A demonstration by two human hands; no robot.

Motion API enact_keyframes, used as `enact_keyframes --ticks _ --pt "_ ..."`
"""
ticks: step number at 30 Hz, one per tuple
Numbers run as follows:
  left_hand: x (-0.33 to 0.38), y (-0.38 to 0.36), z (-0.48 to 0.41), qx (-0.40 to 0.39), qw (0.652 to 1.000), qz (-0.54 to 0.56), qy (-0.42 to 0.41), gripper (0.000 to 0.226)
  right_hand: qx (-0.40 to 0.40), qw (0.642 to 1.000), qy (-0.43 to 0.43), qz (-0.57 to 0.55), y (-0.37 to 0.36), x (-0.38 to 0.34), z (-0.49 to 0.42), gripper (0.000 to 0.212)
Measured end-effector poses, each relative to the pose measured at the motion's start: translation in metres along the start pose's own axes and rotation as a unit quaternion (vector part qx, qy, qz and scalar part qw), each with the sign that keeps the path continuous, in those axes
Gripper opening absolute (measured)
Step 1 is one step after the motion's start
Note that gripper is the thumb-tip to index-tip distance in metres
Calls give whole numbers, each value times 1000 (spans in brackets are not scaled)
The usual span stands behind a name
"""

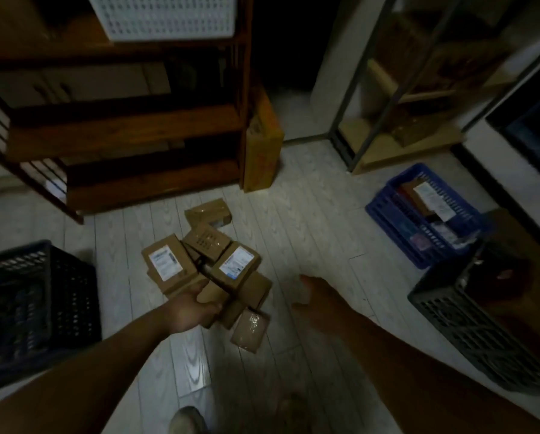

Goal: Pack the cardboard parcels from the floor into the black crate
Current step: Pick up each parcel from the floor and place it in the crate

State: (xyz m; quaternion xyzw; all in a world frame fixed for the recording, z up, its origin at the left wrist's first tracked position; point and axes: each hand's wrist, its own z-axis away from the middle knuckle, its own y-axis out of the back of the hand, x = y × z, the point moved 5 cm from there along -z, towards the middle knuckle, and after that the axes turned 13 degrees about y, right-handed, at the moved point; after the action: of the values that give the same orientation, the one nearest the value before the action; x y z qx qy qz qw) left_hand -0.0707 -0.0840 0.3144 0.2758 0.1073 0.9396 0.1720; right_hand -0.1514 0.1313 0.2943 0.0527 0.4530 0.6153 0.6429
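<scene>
Wooden shelf unit [121, 136] filled the back-left of my feed. Black crate on the left [71, 296] and black crate on the right [469, 327] flanked the pale floor [309, 230], with a blue crate [387, 220] behind the right one. Parcel pile [206, 261] lay between them, apart from both. Left hand [193, 308] gripped a plain parcel [213, 294] at the pile's near edge, thumb on top, fingers curled round its side. Right hand [315, 299] hovered over floor just right of the pile; it was too blurred for me to tell its fingers.
</scene>
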Motion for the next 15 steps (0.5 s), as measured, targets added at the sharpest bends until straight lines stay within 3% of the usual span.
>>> enact_keyframes --ticks 3,5,7,9,11,13,15 --pt "-29 -31 -64 7 996 42 78 40 -28 999 -9 -45 -27 43 -46 75" --pt "-58 -54 -111 18 991 59 116 56 -53 996 -13 -73 -52 72 -75 69" --pt "-84 -79 -154 10 989 43 141 71 -63 992 -30 -106 -82 100 -105 76" --pt "-110 -103 -196 9 987 28 155 71 -72 987 -44 -135 -123 130 -140 83" --pt "-132 -123 -235 11 985 37 168 52 -79 984 -55 -150 -175 157 -173 79" --pt "-143 -140 -266 17 983 93 160 18 -91 980 -58 -164 -225 182 -201 66" --pt "-154 -154 -297 14 981 124 149 21 -80 975 -60 -197 -264 199 -219 45"
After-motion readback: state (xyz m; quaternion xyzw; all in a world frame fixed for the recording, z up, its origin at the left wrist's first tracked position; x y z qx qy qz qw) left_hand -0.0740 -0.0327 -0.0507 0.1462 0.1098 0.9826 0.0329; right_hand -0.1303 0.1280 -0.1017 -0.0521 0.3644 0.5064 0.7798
